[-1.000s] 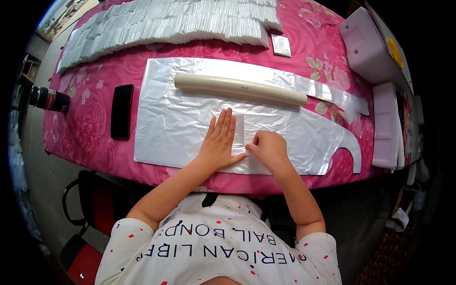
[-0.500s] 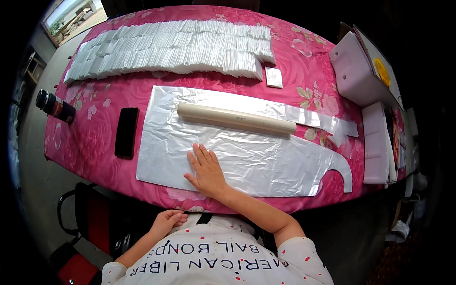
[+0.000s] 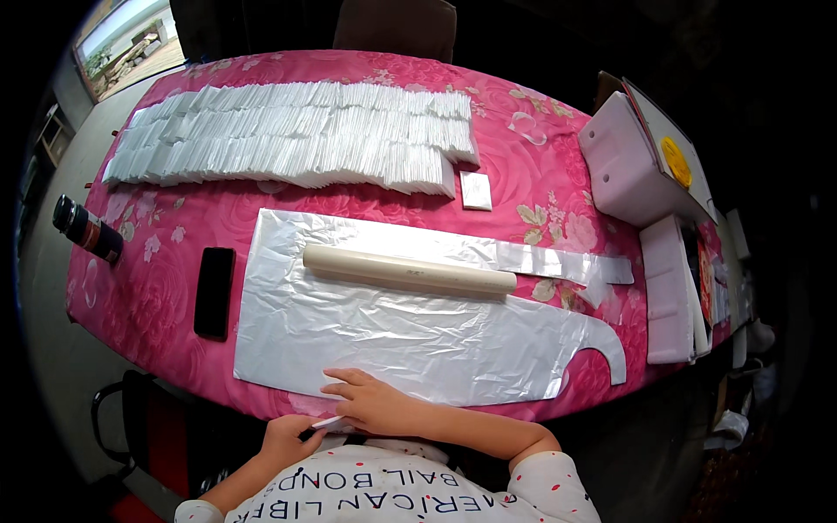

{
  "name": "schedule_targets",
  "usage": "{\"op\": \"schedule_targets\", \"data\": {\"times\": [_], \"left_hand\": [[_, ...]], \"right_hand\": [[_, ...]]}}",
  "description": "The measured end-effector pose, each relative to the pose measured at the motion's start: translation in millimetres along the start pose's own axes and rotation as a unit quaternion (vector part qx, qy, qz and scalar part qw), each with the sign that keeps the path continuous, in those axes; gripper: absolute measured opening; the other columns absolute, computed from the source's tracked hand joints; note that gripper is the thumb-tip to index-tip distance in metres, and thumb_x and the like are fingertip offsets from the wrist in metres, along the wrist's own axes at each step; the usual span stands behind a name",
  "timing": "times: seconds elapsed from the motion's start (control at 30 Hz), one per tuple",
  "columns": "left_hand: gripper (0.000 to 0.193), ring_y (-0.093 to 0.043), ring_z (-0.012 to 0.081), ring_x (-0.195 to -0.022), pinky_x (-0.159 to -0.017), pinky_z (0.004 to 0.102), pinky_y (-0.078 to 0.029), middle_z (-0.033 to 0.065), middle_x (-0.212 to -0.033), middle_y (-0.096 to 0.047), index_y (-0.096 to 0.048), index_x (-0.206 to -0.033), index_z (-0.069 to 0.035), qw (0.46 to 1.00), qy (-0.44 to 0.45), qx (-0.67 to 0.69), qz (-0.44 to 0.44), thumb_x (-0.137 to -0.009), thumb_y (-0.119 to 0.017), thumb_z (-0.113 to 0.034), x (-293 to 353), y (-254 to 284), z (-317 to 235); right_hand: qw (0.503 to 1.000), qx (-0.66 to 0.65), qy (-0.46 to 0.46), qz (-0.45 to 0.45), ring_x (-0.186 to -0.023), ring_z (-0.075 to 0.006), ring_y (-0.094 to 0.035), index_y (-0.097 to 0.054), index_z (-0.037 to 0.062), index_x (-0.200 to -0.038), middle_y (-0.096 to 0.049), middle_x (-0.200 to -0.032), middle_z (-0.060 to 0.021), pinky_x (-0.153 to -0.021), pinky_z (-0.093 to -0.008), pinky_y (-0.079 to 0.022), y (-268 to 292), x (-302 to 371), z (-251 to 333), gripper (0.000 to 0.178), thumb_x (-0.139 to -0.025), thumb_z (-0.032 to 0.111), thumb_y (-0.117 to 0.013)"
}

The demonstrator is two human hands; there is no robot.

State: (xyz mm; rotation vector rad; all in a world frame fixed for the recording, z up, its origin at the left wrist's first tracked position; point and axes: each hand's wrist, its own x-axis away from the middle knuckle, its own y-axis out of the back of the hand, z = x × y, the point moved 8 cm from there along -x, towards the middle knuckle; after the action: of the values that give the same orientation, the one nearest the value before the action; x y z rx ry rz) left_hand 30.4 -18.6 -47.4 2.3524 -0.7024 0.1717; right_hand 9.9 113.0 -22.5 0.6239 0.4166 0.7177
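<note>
At the table's near edge, my left hand [image 3: 289, 440] pinches a small flat white folded piece [image 3: 328, 422]. My right hand [image 3: 377, 406] meets the other end of that piece; its thumb side closes on it, partly hidden, while the outer fingers stick out to the left. Just beyond the hands, a thin silvery-white plastic apron [image 3: 384, 349] lies flat, with a curved cut-out and strap at its right end. Across its upper part rests a cream-coloured tube [image 3: 410, 272].
Beyond the apron stand rows of folded white packets [image 3: 288, 135], with one single packet [image 3: 475, 191] beside them. A black phone [image 3: 214, 293] and a dark bottle [image 3: 88, 228] are on the left. White foam boxes [image 3: 621, 157] occupy the right end of the pink floral tablecloth [image 3: 514, 131].
My right hand has left the apron's surface and come back toward my body, meeting the left hand. The white piece now shows between them. The whole view has shifted, with the table lower in it.
</note>
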Motion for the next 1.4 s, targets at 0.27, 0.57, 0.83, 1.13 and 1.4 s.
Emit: {"op": "schedule_targets", "data": {"times": [0.27, 0.57, 0.83, 1.13, 1.4], "left_hand": [[0.026, -0.064, 0.0268, -0.078, -0.069, 0.0321, -0.051, 0.0125, -0.09, -0.066, -0.065, -0.098, -0.005, 0.996, -0.087, -0.002, -0.019, -0.073, -0.069, -0.013, -34.4, 7.5, -27.0], [0.025, -0.064, 0.0255, -0.082, -0.073, 0.0314, -0.05, 0.012, -0.09, -0.066, -0.064, -0.098, -0.004, 0.996, -0.081, 0.002, 0.033, -0.074, -0.067, -0.007, -51.5, -1.8, -29.8], [0.024, -0.063, 0.0276, -0.079, -0.07, 0.0339, -0.05, 0.0105, -0.089, -0.066, -0.063, -0.099, -0.007, 0.989, -0.145, -0.009, 0.016, -0.076, -0.065, -0.012, -51.8, -2.3, -41.0], [0.056, -0.037, 0.0405, -0.121, -0.097, 0.0433, -0.036, 0.0237, -0.134, -0.035, -0.048, -0.123, -0.005, 0.955, -0.271, -0.121, 0.008, -0.072, -0.068, -0.016, -98.2, -35.7, -106.0], [0.073, -0.008, 0.0506, -0.131, -0.105, 0.0519, -0.019, 0.031, -0.142, -0.01, -0.039, -0.133, -0.009, 0.892, -0.358, -0.274, 0.031, -0.075, -0.062, -0.047, -125.1, -107.5, -150.7]], "right_hand": [[0.804, -0.22, -0.241, -0.497, -0.067, -0.0038, -0.052, -0.063, -0.0011, -0.089, -0.062, -0.077, 0.001, -0.062, -0.0195, -0.042, 239.2, 85.5, -197.5, 0.017, -0.086, 0.016, -0.061], [0.715, 0.149, -0.537, -0.423, -0.079, -0.0313, -0.062, -0.064, -0.0004, -0.092, -0.065, -0.085, -0.0158, -0.074, -0.0416, -0.046, 309.8, 103.8, -298.2, 0.032, -0.077, 0.027, -0.063], [0.864, 0.17, -0.296, -0.371, -0.097, -0.0313, -0.054, -0.061, 0.0001, -0.102, -0.061, -0.095, -0.0154, -0.085, -0.0409, -0.042, 260.3, 91.1, -215.3, 0.038, -0.076, 0.028, -0.066], [0.93, 0.068, -0.302, -0.199, -0.096, -0.0306, -0.052, -0.059, 0.0014, -0.108, -0.058, -0.103, -0.0144, -0.085, -0.0378, -0.043, 111.8, 137.8, -81.0, 0.041, -0.077, 0.027, -0.066], [0.881, 0.244, -0.33, -0.236, -0.128, -0.0308, -0.034, -0.046, 0.001, -0.126, -0.038, -0.137, -0.0156, -0.106, -0.0385, -0.026, 112.1, 220.3, -89.7, 0.047, -0.083, 0.02, -0.053]]}}
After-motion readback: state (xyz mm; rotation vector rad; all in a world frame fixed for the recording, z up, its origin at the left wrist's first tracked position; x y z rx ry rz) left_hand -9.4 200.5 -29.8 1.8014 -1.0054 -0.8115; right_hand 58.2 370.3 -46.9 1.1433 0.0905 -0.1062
